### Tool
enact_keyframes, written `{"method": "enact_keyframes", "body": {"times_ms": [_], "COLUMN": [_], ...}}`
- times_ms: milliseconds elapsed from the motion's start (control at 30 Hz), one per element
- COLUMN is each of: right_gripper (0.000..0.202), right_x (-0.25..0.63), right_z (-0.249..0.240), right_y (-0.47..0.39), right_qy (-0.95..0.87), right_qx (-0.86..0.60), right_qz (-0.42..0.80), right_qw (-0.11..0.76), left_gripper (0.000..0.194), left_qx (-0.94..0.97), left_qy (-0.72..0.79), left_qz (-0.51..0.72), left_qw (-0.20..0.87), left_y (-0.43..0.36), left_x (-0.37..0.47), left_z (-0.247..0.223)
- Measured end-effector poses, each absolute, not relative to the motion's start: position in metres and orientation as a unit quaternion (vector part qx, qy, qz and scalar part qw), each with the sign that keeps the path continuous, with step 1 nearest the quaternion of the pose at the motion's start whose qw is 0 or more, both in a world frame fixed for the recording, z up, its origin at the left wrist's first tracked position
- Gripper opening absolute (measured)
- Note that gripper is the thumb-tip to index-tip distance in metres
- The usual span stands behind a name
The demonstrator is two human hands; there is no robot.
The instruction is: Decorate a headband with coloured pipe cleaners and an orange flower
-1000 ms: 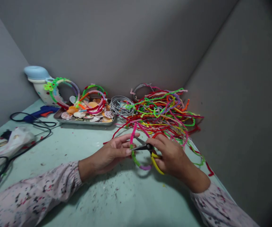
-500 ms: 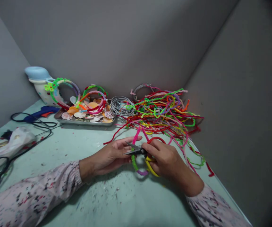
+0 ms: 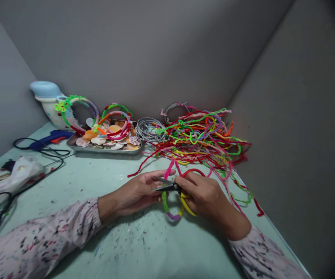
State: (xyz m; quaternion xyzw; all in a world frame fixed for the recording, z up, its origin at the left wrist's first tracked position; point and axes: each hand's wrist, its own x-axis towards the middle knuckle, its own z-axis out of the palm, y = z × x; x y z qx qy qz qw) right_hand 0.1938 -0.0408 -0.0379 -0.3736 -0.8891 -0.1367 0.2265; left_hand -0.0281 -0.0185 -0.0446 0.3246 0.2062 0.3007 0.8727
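Observation:
My left hand [image 3: 140, 192] holds a ring wrapped in coloured pipe cleaner [image 3: 173, 216], green, purple and yellow along its lower part. A pink pipe cleaner [image 3: 169, 169] sticks up from the ring in a bent peak. In my right hand [image 3: 204, 193] is a pair of scissors [image 3: 173, 186] with one red and one yellow handle loop. The parted dark blades point left, across the ring's left side beside my left fingertips. My hands partly hide the ring's right side.
A metal tray [image 3: 106, 151] of shells carries wrapped rings at the back. Coiled wire [image 3: 150, 130] and a heap of pipe cleaners [image 3: 199, 135] lie to its right. On the left are a blue tool [image 3: 51, 138], black cable, plastic bag [image 3: 28, 170] and blue-lidded container [image 3: 51, 104].
The ring has shifted slightly down and turned a little, so a yellow part now shows at its lower right. The pink peak sits slightly lower. Both hands have barely moved.

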Motion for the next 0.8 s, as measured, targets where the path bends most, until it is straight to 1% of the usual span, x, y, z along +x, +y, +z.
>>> {"method": "enact_keyframes", "body": {"times_ms": [300,500,800], "right_gripper": [0.034,0.035,0.029], "right_x": [0.1951,0.1940,0.1933], "right_z": [-0.0375,-0.0351,-0.0309], "right_y": [-0.0418,-0.0422,-0.0443], "right_qy": [-0.891,-0.891,-0.891], "right_qx": [-0.376,-0.378,-0.382], "right_qz": [-0.131,-0.125,-0.132], "right_qw": [0.216,0.217,0.207], "left_gripper": [0.048,0.048,0.048], "left_qx": [0.314,0.313,0.311], "left_qy": [0.196,0.199,0.205], "left_qz": [0.302,0.303,0.301], "left_qw": [0.878,0.878,0.878], "left_y": [-0.0174,-0.0164,-0.0153], "left_x": [-0.0278,-0.0287,-0.0296], "left_z": [-0.0464,-0.0496,-0.0497]}}
